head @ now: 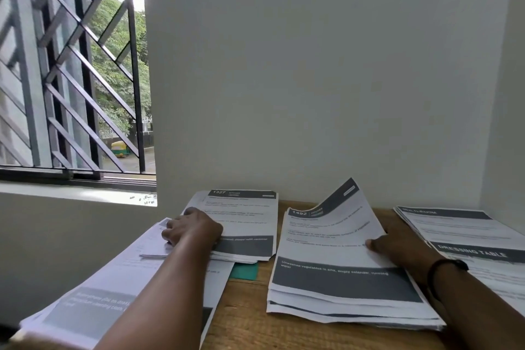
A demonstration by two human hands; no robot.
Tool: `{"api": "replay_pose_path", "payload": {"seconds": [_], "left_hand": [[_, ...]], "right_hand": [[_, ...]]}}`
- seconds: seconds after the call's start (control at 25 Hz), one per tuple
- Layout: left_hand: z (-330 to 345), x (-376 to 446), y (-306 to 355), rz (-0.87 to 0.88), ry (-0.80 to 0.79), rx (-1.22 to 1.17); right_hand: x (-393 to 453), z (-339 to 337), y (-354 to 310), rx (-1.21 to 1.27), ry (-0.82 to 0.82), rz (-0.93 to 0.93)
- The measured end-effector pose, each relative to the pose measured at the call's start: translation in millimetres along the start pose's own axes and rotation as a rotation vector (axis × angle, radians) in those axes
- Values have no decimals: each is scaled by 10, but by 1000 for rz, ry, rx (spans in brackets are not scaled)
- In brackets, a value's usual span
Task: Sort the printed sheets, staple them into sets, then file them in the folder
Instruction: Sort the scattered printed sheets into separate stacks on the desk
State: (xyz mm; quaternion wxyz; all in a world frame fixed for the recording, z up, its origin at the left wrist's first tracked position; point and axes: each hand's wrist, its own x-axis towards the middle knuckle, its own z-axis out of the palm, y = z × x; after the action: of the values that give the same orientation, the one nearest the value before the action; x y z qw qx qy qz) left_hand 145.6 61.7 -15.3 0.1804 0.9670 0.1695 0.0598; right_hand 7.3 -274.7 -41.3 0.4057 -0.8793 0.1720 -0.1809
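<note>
Several stacks of printed sheets lie on a wooden table (244, 321). My left hand (193, 229) rests on the left edge of the far stack headed 1327 (250, 216), fingers curled on its sheets. My right hand (397, 244) grips the right edge of the top sheet of the middle stack headed 1492 (335, 264); that sheet's far corner curls up. A large stack (85, 307) lies under my left forearm at the near left. A stack reading DRESSING TABLE (466, 239) sits at the right. A green folder corner (244, 271) shows beneath the 1327 stack.
A white wall stands directly behind the table, and another wall closes the right side. A barred window (74, 71) with a sill is at the left. A black band is on my right wrist (446, 267).
</note>
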Motion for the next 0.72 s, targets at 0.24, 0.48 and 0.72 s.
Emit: {"api": "replay_pose_path", "payload": {"seconds": [0.24,0.48,0.72], "left_hand": [[-44,65,-36,-16,88,-345],[-252,68,66,172,278,-1241],[-302,-258,266,132,-389,-1407]], "right_hand": [[-77,-34,-42,70,-2,46],[-58,-54,-63,103,-11,81],[-56,-74,-81,214,-7,127]]}}
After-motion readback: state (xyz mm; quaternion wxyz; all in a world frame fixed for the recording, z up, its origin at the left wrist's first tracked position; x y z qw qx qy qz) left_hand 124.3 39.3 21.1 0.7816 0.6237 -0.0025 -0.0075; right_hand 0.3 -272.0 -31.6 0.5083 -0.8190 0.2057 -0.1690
